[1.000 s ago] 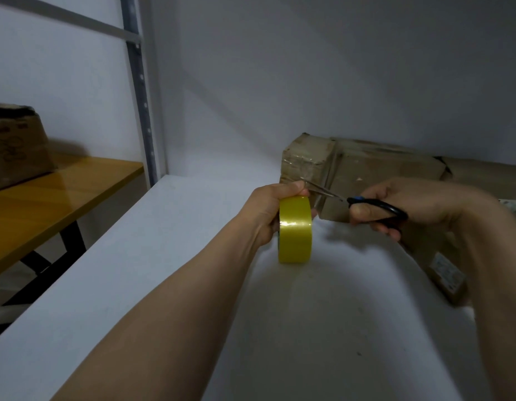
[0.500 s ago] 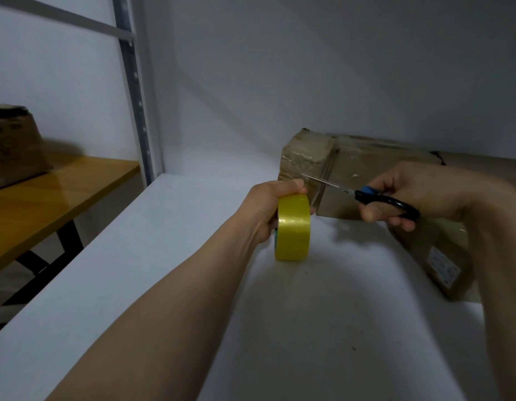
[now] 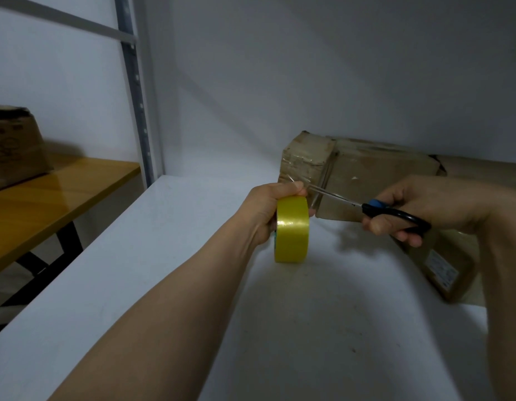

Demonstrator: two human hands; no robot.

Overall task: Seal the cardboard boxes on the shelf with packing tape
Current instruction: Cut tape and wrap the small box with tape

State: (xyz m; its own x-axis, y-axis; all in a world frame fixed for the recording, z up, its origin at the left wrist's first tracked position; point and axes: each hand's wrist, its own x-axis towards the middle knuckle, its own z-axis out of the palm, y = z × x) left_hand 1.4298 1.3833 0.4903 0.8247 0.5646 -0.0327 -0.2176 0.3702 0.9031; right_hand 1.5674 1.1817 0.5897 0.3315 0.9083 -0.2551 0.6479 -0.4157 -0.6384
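Note:
A yellow roll of packing tape (image 3: 291, 230) stands on edge above the white shelf (image 3: 135, 270), and my left hand (image 3: 268, 209) grips it from the left with the thumb on top. A clear strip of tape runs from the roll to the corner of a worn cardboard box (image 3: 363, 175) at the shelf's back. My right hand (image 3: 424, 206) holds black-handled scissors (image 3: 392, 214); their blades point left and reach the tape strip just beside my left thumb. The box's near end carries a white label.
A second cardboard box (image 3: 482, 169) lies behind the first at the right. To the left, past a grey metal upright (image 3: 135, 91), a wooden table (image 3: 48, 204) carries another carton (image 3: 11, 146). White walls close the back.
My right hand has shifted slightly right and up with the scissors, whose blades stay at the tape strip. My left hand still holds the roll in place.

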